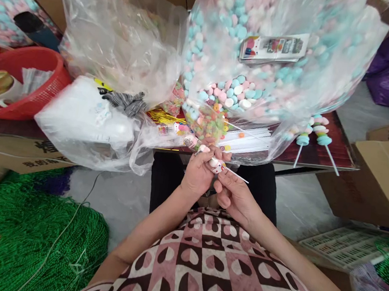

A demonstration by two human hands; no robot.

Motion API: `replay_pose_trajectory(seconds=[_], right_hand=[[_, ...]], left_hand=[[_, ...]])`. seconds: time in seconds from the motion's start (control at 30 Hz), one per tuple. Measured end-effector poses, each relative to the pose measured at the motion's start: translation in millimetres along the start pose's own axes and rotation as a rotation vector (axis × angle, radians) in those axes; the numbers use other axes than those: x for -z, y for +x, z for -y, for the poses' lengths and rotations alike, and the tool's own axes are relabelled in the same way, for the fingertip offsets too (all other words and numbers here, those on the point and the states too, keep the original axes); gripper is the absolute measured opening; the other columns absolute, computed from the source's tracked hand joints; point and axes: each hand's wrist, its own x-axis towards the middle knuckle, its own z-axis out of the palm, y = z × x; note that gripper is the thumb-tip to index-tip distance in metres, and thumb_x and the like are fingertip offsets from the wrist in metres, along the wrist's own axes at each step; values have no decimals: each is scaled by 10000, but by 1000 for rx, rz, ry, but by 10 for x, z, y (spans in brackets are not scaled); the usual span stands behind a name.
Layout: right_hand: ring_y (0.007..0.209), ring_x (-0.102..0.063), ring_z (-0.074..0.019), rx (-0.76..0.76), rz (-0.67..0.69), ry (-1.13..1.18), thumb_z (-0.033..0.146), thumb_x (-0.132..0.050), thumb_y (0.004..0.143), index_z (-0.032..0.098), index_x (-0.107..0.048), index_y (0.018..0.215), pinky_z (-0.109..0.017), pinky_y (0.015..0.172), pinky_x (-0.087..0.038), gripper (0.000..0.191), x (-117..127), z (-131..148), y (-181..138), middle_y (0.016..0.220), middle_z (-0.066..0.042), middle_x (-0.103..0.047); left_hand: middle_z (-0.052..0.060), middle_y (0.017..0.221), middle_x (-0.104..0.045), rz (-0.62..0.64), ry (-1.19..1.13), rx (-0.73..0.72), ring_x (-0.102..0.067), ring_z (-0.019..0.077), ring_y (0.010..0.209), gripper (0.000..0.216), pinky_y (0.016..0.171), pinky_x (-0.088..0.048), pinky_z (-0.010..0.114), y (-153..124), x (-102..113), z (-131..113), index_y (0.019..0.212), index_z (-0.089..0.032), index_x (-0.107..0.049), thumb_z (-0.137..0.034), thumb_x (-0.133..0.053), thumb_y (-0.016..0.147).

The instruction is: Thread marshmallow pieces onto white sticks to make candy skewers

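Note:
My left hand (pixel 196 176) is closed around a candy skewer in a printed clear wrapper (pixel 217 165), just in front of the table edge. The skewer's white stick (pixel 241 177) points out to the right. At the wrapper's lower end, the fingers of my right hand (pixel 236 194) pinch the wrapper near the stick. Beyond my hands lie white sticks (pixel 254 140) and colourful gummy rings (pixel 210 124) in clear plastic. A large clear bag of pastel marshmallows (pixel 235 92) stands behind, with a stack of printed wrappers (pixel 274 47) on top. Two unwrapped skewers (pixel 302 139) lie at the right.
Yellow ties (pixel 164 117) and a white plastic bag (pixel 86 115) are on the table's left part, near a red basket (pixel 44 88). Open cardboard boxes (pixel 378 178) stand to the right. Green stringy material (pixel 46 232) heaps on the floor at left.

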Motion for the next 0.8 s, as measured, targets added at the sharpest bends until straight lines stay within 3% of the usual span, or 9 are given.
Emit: replay_pose_trajectory(seconds=[0.23, 0.47, 0.6, 0.8], right_hand=[[297, -333, -16, 7, 24, 42, 369, -738, 788, 182, -634, 842, -138, 304, -269, 221, 2, 5, -31, 538, 66, -596], [366, -383, -38, 191, -109, 4, 314, -740, 782, 179, -613, 722, -170, 380, -321, 195, 6, -20, -28, 494, 72, -513], [414, -447, -42, 251, -126, -37, 319, -736, 776, 193, -661, 809, -179, 418, -355, 150, 19, 35, -94, 599, 61, -561], [439, -488, -51, 396, -192, -287, 333, -683, 838, 207, -716, 885, -184, 431, -353, 138, 25, 177, -226, 637, 31, -615]], left_hand=[[-22, 664, -580, 15, -82, -16, -642, 167, 710, 182, 791, -513, 333, 4, 28, 5, 935, -208, -597, -194, -575, 754], [-20, 684, -593, -22, -151, 28, -647, 150, 718, 142, 863, -504, 352, 0, 23, 34, 956, -197, -584, -174, -536, 824], [-18, 679, -587, -69, -166, 15, -651, 152, 714, 119, 858, -513, 363, 62, 59, -40, 929, -198, -595, -185, -494, 868], [-16, 664, -577, -87, -106, -90, -632, 154, 709, 120, 857, -513, 366, 109, 90, -220, 904, -205, -593, -172, -491, 850]])
